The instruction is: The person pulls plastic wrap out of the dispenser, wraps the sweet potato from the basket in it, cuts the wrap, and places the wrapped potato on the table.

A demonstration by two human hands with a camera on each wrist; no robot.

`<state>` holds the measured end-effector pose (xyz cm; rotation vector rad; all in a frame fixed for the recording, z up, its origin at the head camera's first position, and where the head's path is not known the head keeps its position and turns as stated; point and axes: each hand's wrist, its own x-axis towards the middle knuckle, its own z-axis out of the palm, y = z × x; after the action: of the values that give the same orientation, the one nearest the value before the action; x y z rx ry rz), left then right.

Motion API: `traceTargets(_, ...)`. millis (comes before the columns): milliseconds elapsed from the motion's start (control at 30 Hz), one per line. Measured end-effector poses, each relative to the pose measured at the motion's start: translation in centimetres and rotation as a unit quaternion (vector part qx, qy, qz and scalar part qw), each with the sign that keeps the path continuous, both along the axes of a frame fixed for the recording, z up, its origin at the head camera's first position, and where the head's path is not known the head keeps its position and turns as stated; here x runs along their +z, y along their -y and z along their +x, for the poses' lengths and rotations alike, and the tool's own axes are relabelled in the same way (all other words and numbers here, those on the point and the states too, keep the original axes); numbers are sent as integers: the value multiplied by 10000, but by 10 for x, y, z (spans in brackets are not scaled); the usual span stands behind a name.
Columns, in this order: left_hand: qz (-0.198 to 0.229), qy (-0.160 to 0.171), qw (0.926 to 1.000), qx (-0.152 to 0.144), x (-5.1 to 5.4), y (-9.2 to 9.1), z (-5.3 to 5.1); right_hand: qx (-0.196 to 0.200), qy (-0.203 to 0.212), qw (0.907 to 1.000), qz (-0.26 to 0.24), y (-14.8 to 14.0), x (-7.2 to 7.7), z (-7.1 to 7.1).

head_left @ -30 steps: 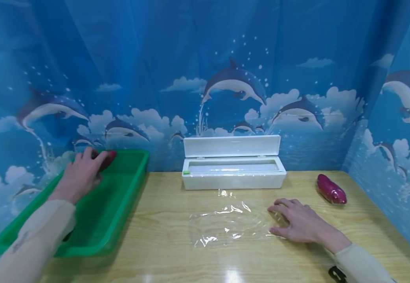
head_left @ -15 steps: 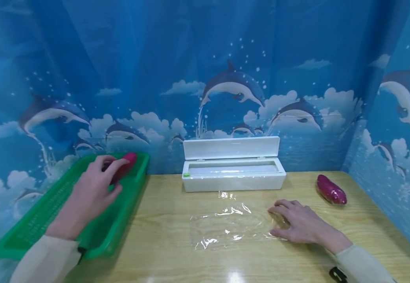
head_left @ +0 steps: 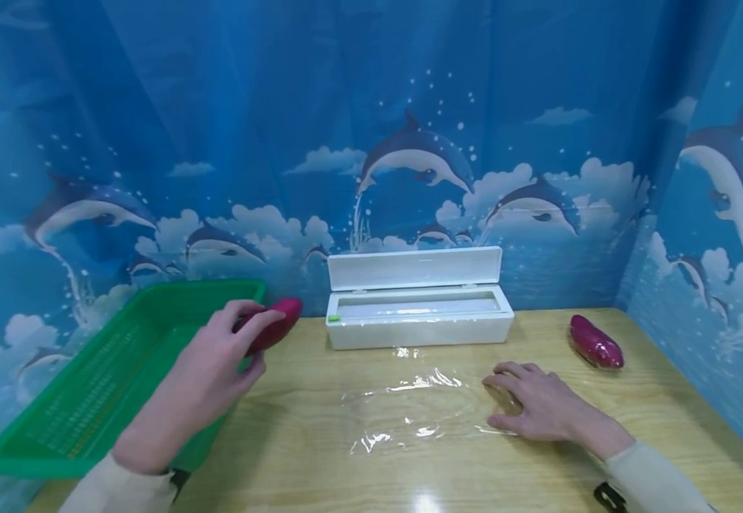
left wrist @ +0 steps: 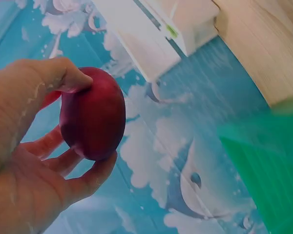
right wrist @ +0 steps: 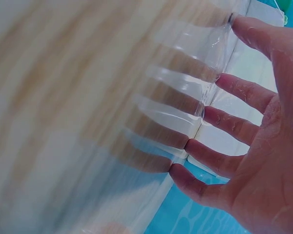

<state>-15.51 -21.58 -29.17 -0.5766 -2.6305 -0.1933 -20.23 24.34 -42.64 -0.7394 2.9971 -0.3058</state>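
Holding the vegetable (head_left: 278,332) aloft, we are grasping it in the left hand (head_left: 211,356), thumb on one side and fingers on the other, one rounded end projecting. Taking the clear film (head_left: 403,417) as the clock's centre in the head view, we are finding this vegetable near ten o'clock, just past the edge of the green tray (head_left: 38,467) at nine. At three we are resting the right hand (head_left: 534,404), fingers spread and gripping nothing, tips touching the film's edge. For good handling, we are judging that the grip should be light, the vegetable level, and the right fingertips steady, so that the film is not bunching. As to edges, we are noting the white box (head_left: 419,333) at twelve, its lid raised, and a second vegetable (head_left: 595,343), shiny and apparently wrapped, between two and three. For moving, we are favouring the gap between tray and film, with bare table (head_left: 345,486) towards seven, and minding the tray's rim and the box's left corner.
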Motion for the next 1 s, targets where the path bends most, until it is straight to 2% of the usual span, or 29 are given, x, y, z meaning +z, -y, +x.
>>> traceTargets(200, 144, 112, 9996, -207, 0, -19, 2, 42, -120, 9999, -23, -1, -2, 0)
traceTargets(367, 303, 99, 9982, -509, -4, -34, 1, 32, -155, 9999, -29, -1, -2, 0)
traceTargets(667, 443, 13, 9909, -1272, -26, -62, -11, 43, -159, 9999, -34, -2, -4, 0)
traceTargets(1000, 477, 222, 9860, -1584, -48, -80, -27, 54, -137, 9999, -18, -2, -3, -1)
